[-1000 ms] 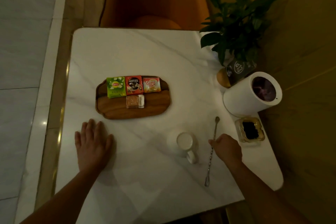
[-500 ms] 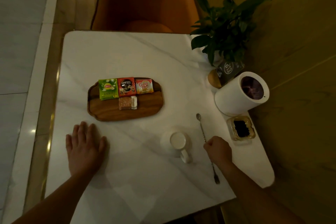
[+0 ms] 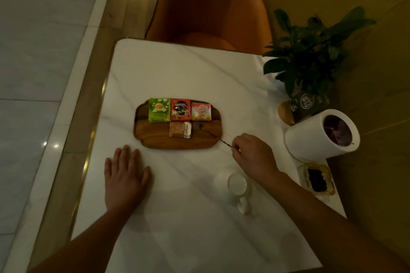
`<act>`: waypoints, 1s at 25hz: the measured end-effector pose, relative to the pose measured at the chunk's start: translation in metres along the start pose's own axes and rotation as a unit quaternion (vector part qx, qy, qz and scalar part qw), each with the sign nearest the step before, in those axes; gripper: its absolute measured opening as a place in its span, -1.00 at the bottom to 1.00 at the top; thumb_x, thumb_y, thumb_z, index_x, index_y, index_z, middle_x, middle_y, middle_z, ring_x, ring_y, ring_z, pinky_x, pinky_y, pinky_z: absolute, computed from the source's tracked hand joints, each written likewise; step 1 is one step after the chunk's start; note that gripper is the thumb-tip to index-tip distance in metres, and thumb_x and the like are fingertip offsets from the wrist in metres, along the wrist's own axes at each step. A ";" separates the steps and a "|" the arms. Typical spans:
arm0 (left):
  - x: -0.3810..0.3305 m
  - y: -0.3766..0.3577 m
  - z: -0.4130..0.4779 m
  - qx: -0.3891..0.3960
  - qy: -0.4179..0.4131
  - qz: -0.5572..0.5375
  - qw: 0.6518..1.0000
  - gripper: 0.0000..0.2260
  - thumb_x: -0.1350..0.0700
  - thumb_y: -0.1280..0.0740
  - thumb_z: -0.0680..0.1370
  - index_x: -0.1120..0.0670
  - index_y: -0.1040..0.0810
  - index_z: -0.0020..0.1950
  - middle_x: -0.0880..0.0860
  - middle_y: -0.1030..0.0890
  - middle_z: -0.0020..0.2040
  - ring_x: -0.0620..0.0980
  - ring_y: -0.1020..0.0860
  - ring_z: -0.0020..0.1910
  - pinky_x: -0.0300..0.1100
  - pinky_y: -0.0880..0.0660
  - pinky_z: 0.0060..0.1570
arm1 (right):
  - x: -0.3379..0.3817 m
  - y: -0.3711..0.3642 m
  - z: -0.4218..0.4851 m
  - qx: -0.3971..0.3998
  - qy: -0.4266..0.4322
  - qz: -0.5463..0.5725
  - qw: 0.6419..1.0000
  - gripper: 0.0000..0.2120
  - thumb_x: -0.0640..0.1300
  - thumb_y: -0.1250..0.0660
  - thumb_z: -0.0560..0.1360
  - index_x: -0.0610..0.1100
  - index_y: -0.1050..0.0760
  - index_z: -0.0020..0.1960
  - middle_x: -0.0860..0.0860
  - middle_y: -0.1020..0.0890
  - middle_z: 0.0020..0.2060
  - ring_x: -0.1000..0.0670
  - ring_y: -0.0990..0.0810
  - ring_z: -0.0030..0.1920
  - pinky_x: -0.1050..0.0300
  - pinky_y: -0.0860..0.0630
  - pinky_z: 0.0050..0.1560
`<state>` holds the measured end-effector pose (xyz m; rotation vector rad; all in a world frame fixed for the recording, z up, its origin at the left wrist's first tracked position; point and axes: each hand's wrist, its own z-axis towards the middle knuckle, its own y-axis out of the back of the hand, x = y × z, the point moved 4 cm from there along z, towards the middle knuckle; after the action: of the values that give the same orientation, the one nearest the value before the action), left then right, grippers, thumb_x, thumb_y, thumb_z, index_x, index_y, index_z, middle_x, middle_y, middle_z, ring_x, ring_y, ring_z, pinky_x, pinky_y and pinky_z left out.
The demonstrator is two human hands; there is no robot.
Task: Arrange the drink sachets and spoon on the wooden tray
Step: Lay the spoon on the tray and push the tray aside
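The wooden tray point(image 3: 155, 139) lies mid-table. Along its far edge sit a green sachet point(image 3: 159, 110), a red sachet point(image 3: 180, 109) and an orange sachet point(image 3: 201, 111) in a row; a small brown-and-white sachet point(image 3: 179, 129) lies just below the red one. My right hand point(image 3: 253, 155) pinches the handle of a thin metal spoon point(image 3: 209, 133), whose bowl rests over the tray's right part beside the small sachet. My left hand point(image 3: 125, 176) rests flat on the table, just in front of the tray's left end.
A white mug point(image 3: 237, 186) stands under my right forearm. At the right edge are a tipped white cylinder point(image 3: 310, 139), a glass ashtray point(image 3: 316, 178) and a potted plant point(image 3: 310, 55). An orange chair point(image 3: 210, 6) faces the white marble table point(image 3: 188, 73).
My right hand lifted the spoon from the table beside the mug and carried it left and away, so its bowl is now over the tray. My left hand stayed flat.
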<state>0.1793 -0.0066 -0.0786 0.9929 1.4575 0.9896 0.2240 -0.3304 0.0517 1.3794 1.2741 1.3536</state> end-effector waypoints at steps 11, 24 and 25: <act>0.000 0.002 0.000 0.003 0.005 -0.012 1.000 -0.37 -0.19 -0.06 0.57 0.11 -0.36 0.55 0.18 -0.27 0.61 0.16 -0.13 0.63 0.18 -0.04 0.59 | 0.104 -0.029 0.078 0.046 0.209 -0.114 0.970 -0.83 -0.13 -0.19 0.59 -0.13 -0.54 0.06 -0.08 -0.60 0.01 -0.14 -0.56 0.05 0.00 -0.45 -0.23; 0.002 -0.002 0.000 0.002 0.009 -0.012 1.000 -0.40 -0.18 -0.08 0.58 0.09 -0.36 0.55 0.17 -0.27 0.61 0.15 -0.13 0.63 0.21 -0.09 0.58 | 0.117 -0.070 0.081 0.016 0.208 -0.107 0.972 -0.87 -0.26 -0.52 0.33 -0.21 -0.57 -0.21 -0.13 -0.59 -0.22 -0.14 -0.58 -0.26 0.13 -0.33 -0.54; 0.002 -0.002 0.000 0.000 0.009 -0.013 1.000 -0.40 -0.18 -0.08 0.58 0.09 -0.36 0.55 0.17 -0.27 0.61 0.15 -0.13 0.63 0.21 -0.09 0.58 | 0.118 -0.073 0.080 0.008 0.211 -0.103 0.972 -0.84 -0.26 -0.54 0.30 -0.21 -0.57 -0.22 -0.13 -0.59 -0.24 -0.14 -0.59 -0.27 0.16 -0.28 -0.54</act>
<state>0.1792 -0.0048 -0.0811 0.9650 1.4815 0.9819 0.2851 -0.1944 -0.0065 0.9623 1.6572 1.5402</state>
